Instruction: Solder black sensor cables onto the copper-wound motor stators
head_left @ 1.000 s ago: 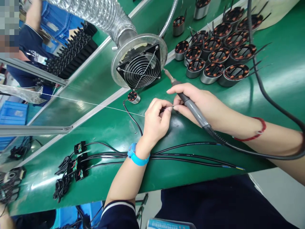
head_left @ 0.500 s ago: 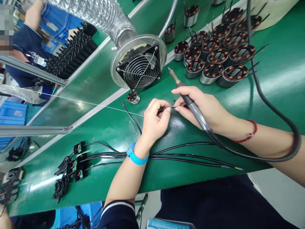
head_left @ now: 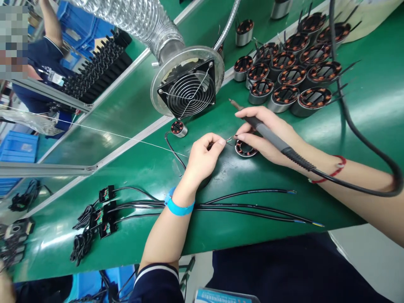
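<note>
So my hands have just come apart a bit. Half a second ago my fingertips were nearly meeting mid-frame; now there's a visible gap, and a motor stator (head_left: 241, 150) shows right under my right fingers, just right of centre. My left hand (head_left: 205, 153) has a tight pinch, with bared wire ends (head_left: 229, 139) poking out toward that stator. My right hand (head_left: 280, 126) is wrapped around the soldering iron (head_left: 271, 135), thumb and fingertips close together at something small and dark, maybe a lead; can't tell if they're holding the stator too or if it's sitting on the table (head_left: 372, 113).

The iron has also dipped a little, but its tip points up-left at open air below the extractor fan (head_left: 191, 99), so I'd say nothing's getting heated. To me that means wires and stator aren't lined up right now. The thin solder strand (head_left: 139, 141) runs from the upper left to my left hand.
</note>
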The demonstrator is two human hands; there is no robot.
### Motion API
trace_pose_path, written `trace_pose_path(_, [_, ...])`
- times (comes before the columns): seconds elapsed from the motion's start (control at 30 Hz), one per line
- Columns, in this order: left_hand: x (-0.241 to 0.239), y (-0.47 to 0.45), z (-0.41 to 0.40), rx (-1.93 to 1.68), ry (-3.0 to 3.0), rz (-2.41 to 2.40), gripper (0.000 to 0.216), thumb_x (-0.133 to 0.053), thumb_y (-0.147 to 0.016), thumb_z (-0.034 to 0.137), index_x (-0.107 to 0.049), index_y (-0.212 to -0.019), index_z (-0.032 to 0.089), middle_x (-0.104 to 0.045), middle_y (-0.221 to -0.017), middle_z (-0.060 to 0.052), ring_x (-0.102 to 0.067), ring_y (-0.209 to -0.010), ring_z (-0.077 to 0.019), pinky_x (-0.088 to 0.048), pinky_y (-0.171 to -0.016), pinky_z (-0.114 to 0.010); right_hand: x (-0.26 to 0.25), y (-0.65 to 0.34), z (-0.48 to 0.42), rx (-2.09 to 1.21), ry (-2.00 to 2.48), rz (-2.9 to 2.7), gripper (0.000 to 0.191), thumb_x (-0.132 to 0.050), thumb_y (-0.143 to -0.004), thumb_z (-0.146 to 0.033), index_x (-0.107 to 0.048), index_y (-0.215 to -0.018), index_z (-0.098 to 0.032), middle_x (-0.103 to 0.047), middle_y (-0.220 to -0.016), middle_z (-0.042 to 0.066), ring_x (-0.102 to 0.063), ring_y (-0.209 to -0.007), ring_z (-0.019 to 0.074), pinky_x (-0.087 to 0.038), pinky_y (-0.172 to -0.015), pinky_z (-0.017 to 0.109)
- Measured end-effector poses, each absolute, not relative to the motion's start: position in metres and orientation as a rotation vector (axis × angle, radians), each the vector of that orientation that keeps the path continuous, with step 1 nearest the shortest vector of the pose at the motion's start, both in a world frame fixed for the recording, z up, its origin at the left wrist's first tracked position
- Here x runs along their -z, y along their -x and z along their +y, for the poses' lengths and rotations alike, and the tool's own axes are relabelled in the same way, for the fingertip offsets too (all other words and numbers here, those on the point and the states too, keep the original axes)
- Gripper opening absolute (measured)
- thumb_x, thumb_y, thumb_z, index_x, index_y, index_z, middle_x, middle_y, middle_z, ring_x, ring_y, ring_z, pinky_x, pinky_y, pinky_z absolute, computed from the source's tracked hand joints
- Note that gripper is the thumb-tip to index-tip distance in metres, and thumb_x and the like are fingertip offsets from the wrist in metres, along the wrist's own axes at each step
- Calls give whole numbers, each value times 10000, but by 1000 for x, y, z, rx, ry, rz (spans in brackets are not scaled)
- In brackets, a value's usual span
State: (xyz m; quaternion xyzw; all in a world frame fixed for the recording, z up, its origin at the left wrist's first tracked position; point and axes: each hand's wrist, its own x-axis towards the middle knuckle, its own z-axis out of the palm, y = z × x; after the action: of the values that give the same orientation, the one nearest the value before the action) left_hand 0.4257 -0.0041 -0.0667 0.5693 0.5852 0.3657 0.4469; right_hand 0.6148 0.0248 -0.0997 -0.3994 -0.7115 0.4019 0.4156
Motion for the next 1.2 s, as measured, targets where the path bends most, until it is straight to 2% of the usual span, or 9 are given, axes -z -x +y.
trace_pose_path(0.17, [64, -425, -4, -932, -1322, 1324, 143, -652, -845, 211, -622, -716, 158, -573, -671, 29, -486, -659, -101, -390, -667, -236, 93, -615, 23, -1044, 923, -1794, 422, -611, -880, -282, -535, -1292, -229, -684, -896, 12, -671, -755, 158, -560, -709, 289])
trace_pose_path(0.33, [65, -425, -5, -949, -1285, 1280, 192, -709, -817, 311, -622, -726, 166, -586, -684, 22, -503, -675, -110, -409, -679, -242, 89, -616, 24, -963, 827, -1936, 376, -551, -902, -236, -577, -1277, -225, -688, -897, 12, -654, -729, 139, -540, -694, 268])
trace_pose_path(0.47, [67, -425, -5, -955, -1321, 1238, 234, -730, -800, 373, -636, -747, 165, -617, -710, 11, -514, -681, -115, -409, -677, -249, 84, -616, 24, -927, 835, -1965, 365, -577, -915, -268, -599, -1278, -241, -698, -876, 6, -665, -765, 153, -535, -705, 268])
trace_pose_path(0.7, [69, -424, -4, -925, -1353, 1287, 236, -726, -815, 373, -640, -746, 165, -614, -704, 14, -515, -690, -115, -404, -686, -250, 91, -614, 27, -1069, 844, -1863, 439, -588, -879, -254, -544, -1315, -231, -673, -951, 25, -666, -794, 150, -556, -727, 272])
trace_pose_path(0.87, [68, -424, -2, -904, -1353, 1314, 187, -706, -831, 311, -637, -739, 163, -595, -689, 22, -497, -676, -110, -394, -675, -247, 91, -614, 27, -1124, 909, -1807, 436, -594, -874, -273, -532, -1303, -229, -643, -844, -4, -644, -722, 146, -543, -677, 277])
trace_pose_path(1.07, [67, -424, -1, -913, -1317, 1332, 154, -659, -830, 229, -615, -702, 156, -539, -639, 39, -450, -624, -96, -364, -643, -246, 86, -620, 14, -857, 1026, -1898, 430, -593, -878, -280, -528, -1300, -229, -671, -854, 5, -659, -753, 185, -545, -745, 341])
trace_pose_path(1.2, [65, -423, -1, -940, -1255, 1344, 176, -663, -826, 230, -581, -683, 168, -502, -627, 51, -447, -629, -93, -378, -669, -240, 90, -616, 8, -595, 966, -2123, 394, -550, -910, -272, -552, -1295, -192, -704, -934, 58, -660, -884, 251, -527, -821, 423])
